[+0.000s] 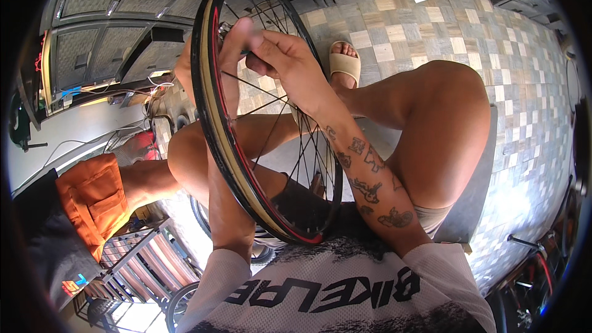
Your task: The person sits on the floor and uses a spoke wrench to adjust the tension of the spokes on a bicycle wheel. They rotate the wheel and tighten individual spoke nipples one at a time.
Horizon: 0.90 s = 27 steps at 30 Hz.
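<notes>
Bright glare on patterned floor [524,188]

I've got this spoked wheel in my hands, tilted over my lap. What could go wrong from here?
The tilted wheel could swing or slip if your left hand, which is wrapped around its rim, loosens.

Your right hand is close to the spokes, so a sudden turn might pinch or scrape your fingers.

Bare toes show in the open sandal, so anything dropped there might hurt them.
</notes>
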Available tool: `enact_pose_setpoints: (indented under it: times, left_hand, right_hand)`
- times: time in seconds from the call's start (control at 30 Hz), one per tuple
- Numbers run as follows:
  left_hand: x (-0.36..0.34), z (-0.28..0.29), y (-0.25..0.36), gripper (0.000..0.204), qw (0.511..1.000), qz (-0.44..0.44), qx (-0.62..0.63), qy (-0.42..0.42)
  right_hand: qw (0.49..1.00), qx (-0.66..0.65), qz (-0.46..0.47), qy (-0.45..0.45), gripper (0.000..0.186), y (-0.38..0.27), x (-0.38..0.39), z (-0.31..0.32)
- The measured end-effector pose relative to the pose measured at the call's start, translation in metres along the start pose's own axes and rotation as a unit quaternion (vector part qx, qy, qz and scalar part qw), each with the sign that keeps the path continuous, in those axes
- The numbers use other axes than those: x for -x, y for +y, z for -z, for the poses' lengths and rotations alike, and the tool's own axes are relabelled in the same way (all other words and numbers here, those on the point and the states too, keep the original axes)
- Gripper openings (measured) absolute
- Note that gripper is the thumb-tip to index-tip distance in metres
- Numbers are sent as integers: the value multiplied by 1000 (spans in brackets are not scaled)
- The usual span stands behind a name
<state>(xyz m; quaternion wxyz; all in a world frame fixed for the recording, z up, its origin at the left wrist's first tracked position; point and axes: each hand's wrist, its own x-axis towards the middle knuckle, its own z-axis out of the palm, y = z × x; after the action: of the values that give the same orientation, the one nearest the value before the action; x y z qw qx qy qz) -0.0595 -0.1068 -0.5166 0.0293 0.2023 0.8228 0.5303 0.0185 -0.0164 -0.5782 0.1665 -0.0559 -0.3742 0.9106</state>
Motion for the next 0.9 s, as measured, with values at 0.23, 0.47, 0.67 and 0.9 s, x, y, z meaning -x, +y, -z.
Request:
enact_pose_setpoints:
  times: [0.23,0.47,0.67,0.9]
  left_hand:
    - [-9,7,-4,30,962,5,237,-133]
    - [-1,4,-9,23,998,-20,61,-25]
    - [-6,13,-29,35,902,-24,399,-165]
    - [3,14,-38,29,909,-87,373,-164]
  right_hand:
    - [981,-69,-175,-44,32,-16,-16,9]
    - [994,-51,-69,-62,36,-6,-5,15]
    - [997,-77,-23,-14,29,0,-4,11]
    - [997,-40,58,39,20,8,3,0]
